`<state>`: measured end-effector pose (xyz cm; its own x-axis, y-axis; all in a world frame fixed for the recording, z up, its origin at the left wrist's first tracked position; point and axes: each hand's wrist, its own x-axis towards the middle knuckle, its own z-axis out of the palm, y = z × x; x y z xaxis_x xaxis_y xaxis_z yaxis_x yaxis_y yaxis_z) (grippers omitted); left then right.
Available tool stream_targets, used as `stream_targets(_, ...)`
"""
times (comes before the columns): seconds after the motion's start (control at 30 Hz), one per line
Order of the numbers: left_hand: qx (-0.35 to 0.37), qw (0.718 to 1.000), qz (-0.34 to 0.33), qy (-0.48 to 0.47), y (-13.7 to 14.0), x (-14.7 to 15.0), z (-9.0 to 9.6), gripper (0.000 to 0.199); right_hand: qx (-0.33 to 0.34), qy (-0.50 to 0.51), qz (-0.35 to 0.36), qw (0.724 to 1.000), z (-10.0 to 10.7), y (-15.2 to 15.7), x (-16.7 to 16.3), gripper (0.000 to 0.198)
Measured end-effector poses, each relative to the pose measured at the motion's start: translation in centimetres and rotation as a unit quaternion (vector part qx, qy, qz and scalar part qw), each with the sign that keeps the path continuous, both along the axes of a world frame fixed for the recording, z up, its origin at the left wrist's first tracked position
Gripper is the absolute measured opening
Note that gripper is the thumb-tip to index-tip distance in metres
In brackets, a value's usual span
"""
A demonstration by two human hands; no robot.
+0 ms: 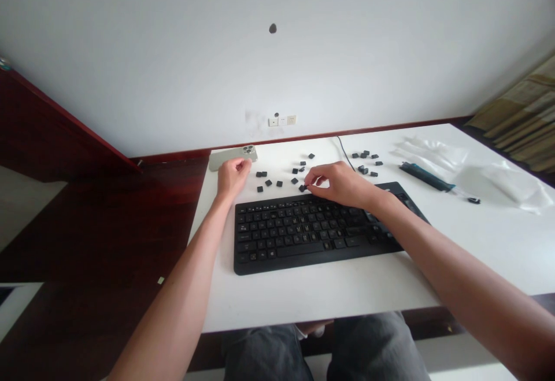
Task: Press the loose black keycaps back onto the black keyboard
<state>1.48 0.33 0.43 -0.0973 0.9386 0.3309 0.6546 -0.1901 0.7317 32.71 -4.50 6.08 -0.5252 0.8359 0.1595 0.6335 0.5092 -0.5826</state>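
Note:
A black keyboard [299, 250] lies on the white table, with several keycaps gone from its key field. Just beyond its top edge, my right hand [333, 183] is closed, thumb and forefinger pinched at a small black keycap [302, 188]. My left hand [234, 176] rests with curled fingers beside a phone [228, 156] lying camera side up; whether it holds anything is hidden. Between the hands, more loose keycaps [279, 184] are scattered. Another group of keycaps [363, 169] lies farther right, behind my right hand.
A dark teal tube-like packet [427, 176] with a thin black-ended tool [470, 199] lies at the right. Clear plastic bags [515, 187] are around it. A cable [344, 151] runs off the back edge. Wall sockets [282, 121] sit above the table [329, 294].

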Motion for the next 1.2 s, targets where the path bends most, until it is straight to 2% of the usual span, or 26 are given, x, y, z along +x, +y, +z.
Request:
stream_targets(0.13, -0.003, 1.000, 0.000, -0.004, 0.0, 0.0, 0.0, 0.042, -0.013, 0.016, 0.008, 1.000, 0.3, -0.7, -0.2, 0.014)
stream_targets(0.3, -0.008, 1.000, 0.009, 0.001, 0.0, 0.0, -0.1, 0.041, 0.003, 0.005, 0.013, 1.000, 0.4, -0.5, 0.6, 0.017)
stream_targets(0.37, -0.008, 1.000, 0.009, 0.001, 0.0, 0.0, -0.1, 0.041, 0.015, 0.008, -0.010, 1.000, 0.4, 0.3, 1.6, 0.020)
stream_targets(0.47, -0.008, 1.000, 0.003, -0.001, 0.0, 0.0, 0.0, 0.043, 0.040, 0.019, -0.084, 0.995, 0.2, 1.6, 3.7, 0.020)
stream_targets(0.57, -0.006, 1.000, -0.002, 0.003, 0.0, 0.0, 0.0, 0.043, 0.026, 0.009, -0.134, 0.991, 0.2, 2.3, 4.9, 0.017)
stream_targets(0.73, -0.005, 1.000, -0.001, 0.015, -0.1, 0.0, 0.0, 0.043, -0.022, -0.041, -0.074, 0.996, -0.2, 1.8, 3.6, 0.015)
stream_targets(0.87, -0.005, 1.000, 0.001, 0.021, 0.0, 0.0, 0.0, 0.043, -0.003, -0.049, -0.050, 0.998, -1.0, 1.6, 2.2, 0.018)
stream_targets(1.03, -0.005, 1.000, 0.001, 0.025, 0.1, -0.1, 0.0, 0.044, 0.032, -0.053, -0.030, 0.998, -1.7, 2.0, 1.9, 0.018)
stream_targets(1.2, -0.007, 1.000, 0.000, 0.025, 0.0, 0.0, 0.1, 0.044, 0.025, -0.062, -0.028, 0.997, -1.8, 2.2, 1.8, 0.020)
